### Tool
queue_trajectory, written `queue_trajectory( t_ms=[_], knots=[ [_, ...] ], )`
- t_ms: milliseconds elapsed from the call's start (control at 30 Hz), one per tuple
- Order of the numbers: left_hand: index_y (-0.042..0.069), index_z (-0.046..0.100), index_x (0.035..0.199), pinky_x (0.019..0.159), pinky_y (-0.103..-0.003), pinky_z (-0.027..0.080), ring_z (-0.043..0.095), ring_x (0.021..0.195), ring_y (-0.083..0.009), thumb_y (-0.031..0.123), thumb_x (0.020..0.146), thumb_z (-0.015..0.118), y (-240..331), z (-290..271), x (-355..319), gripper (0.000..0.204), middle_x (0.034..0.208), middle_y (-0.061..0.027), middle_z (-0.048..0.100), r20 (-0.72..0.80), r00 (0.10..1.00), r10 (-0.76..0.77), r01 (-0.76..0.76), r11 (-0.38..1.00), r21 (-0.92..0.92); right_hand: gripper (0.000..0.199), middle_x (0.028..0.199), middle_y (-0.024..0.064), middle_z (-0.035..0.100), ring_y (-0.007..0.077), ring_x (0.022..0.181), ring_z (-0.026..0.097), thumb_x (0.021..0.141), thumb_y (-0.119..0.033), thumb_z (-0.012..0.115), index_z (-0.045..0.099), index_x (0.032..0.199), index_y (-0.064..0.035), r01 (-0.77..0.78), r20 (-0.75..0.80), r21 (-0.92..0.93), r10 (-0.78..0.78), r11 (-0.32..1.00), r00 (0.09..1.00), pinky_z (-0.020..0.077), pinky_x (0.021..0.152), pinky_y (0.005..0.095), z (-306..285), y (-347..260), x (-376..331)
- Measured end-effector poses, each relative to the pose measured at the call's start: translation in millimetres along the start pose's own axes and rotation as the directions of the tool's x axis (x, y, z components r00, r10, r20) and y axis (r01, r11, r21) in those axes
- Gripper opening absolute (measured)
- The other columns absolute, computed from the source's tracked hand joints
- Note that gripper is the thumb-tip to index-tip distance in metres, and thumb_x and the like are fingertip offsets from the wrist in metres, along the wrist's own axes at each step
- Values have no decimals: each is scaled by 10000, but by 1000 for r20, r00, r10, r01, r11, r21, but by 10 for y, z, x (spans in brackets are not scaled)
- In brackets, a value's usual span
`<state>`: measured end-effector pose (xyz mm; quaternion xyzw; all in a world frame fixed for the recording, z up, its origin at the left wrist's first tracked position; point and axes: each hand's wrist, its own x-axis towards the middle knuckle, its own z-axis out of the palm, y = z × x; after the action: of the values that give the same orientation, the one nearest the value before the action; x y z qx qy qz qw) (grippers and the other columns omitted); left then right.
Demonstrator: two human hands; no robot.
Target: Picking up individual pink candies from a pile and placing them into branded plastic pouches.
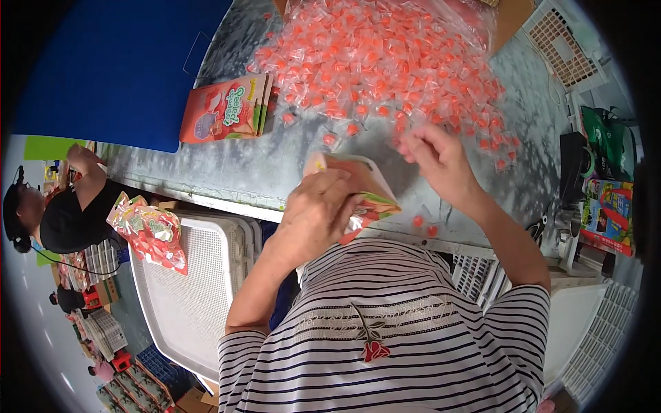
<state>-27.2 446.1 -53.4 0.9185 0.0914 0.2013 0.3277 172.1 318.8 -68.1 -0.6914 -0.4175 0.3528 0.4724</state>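
Note:
My left hand (313, 217) is closed around a red and green candy pouch (365, 180), holding it tilted above the table's front edge, with its mouth toward the far side. To its right, my right hand (444, 165) hovers over the table, thumb and fingers pinched together. Whatever sits between those fingertips is too small and blurred to name. Just beyond lies a large heap of red candies in clear wrappers (385, 65). A couple of loose wrapped candies (418, 221) rest by the front edge, between the pouch and my right forearm.
A stack of flat pouches (224, 109) lies at the left, beside a blue panel (103, 69). Below it, a plump pouch (155, 234) rests on stacked white trays (189, 296). A plastic basket (561, 48) stands far right. Another person (76, 210) is at the left.

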Motion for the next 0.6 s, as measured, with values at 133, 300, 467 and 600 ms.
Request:
queue_trajectory(
  t_ms=[133, 300, 467, 600],
  knots=[
    [-12, 627, 899, 730, -393, 520, 626, 828, -339, 68, 780, 705, -5, -124, -127, 163, 936, -159, 629, 23, 994, -111, 112, 994, -18, 301, 918, 105, 586, 230, 827, 617, 896, -262, 630, 596, 1045, -2, -1, 46, -599, 36, 800, 998, 506, 673, 322, 75, 467, -552],
    [-43, 634, 885, 580, -303, 513, 615, 661, -244, -16, 790, 688, 33, -106, -187, 112, 809, -132, 605, -4, 992, -128, 128, 992, -20, 426, 912, 90, 529, 290, 836, 578, 832, -343, 669, 577, 1109, -33, 121, 31, -862, -186, 493, 982, 506, 684, 345, 217, 925, -964],
    [-30, 636, 876, 590, -319, 508, 609, 680, -256, 3, 789, 694, 11, -40, -186, 110, 839, -129, 605, 21, 992, -120, 121, 992, -21, 225, 847, 62, 558, 252, 708, 581, 821, -221, 672, 594, 976, -78, 270, 85, -781, -332, 563, 939, 496, 617, 358, 129, 1336, -931],
    [-2, 641, 877, 625, -360, 505, 607, 714, -299, 33, 773, 709, 43, 25, -155, 129, 860, -135, 600, 1, 997, -79, 79, 996, 47, 117, 742, 57, 602, 151, 569, 577, 875, -125, 649, 561, 915, -58, 22, -271, -280, -100, 960, 957, 469, 515, 300, 92, 812, -505]
  ],
)
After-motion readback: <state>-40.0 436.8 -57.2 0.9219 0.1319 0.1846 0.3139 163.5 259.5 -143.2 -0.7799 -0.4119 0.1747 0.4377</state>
